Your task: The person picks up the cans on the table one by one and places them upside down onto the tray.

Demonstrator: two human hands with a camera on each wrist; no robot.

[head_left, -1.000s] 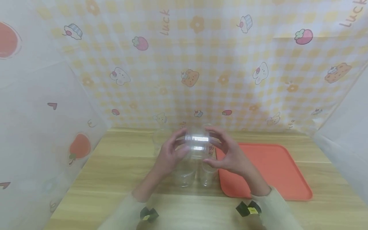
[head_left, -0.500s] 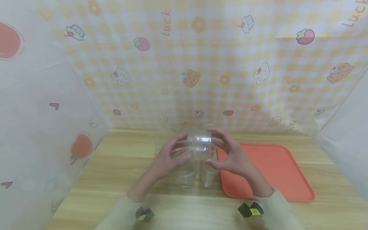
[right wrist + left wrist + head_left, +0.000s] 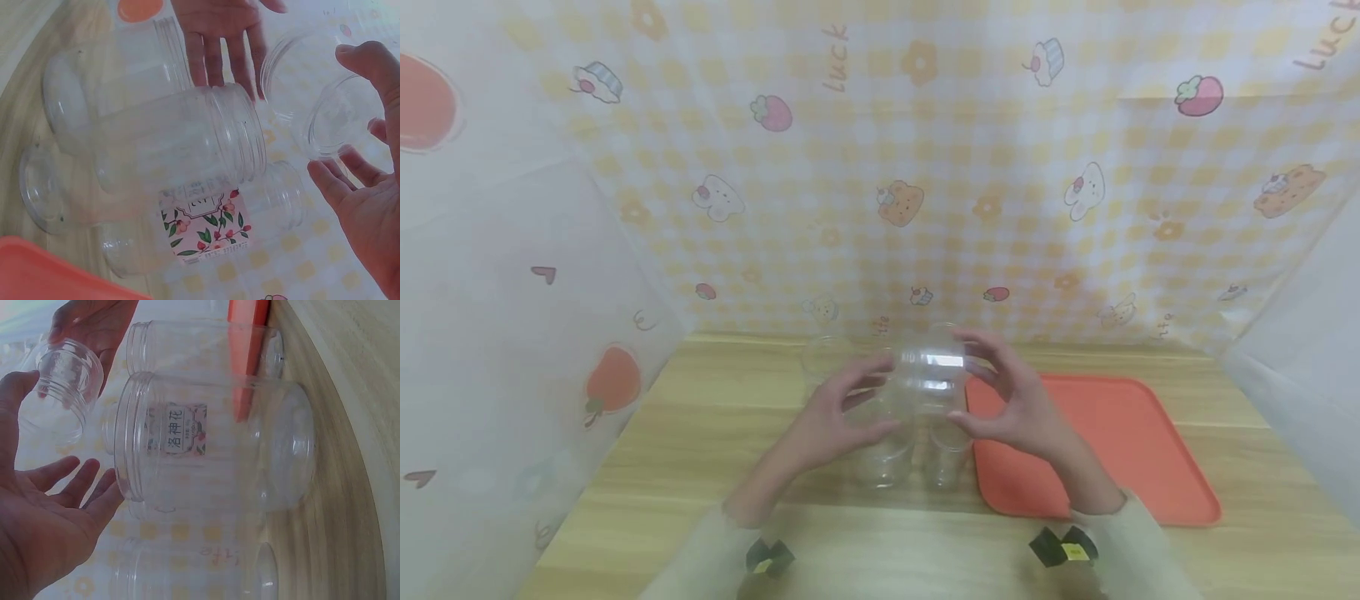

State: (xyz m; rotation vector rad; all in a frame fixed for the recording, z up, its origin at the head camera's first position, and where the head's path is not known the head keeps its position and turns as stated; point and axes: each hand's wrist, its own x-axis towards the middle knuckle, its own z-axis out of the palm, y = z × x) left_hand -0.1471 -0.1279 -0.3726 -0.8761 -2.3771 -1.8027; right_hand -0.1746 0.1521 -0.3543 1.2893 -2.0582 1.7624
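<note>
A small clear jar [image 3: 934, 371] lies on its side in the air above the other jars. My right hand [image 3: 1011, 400] holds it between thumb and fingertips, as the right wrist view also shows for this jar [image 3: 337, 112]. To its left, my left hand [image 3: 831, 417] is spread with nothing in it, its fingertips a little apart from the jar. Below stand several taller clear jars, among them a wide jar [image 3: 219, 444] and a narrower jar [image 3: 943, 467]. One jar behind bears a pink floral label [image 3: 209, 225]. The jars' see-through walls blur their outlines.
An orange tray [image 3: 1097, 450] lies on the wooden table [image 3: 647, 467], right of the jars. A yellow checked cloth [image 3: 820, 167] with printed figures hangs behind the table. A white printed sheet [image 3: 490, 350] covers the left side.
The small jar has moved slightly to the right with my right hand. My left hand's fingers, earlier at the jar's left end, have spread and come away from it.
</note>
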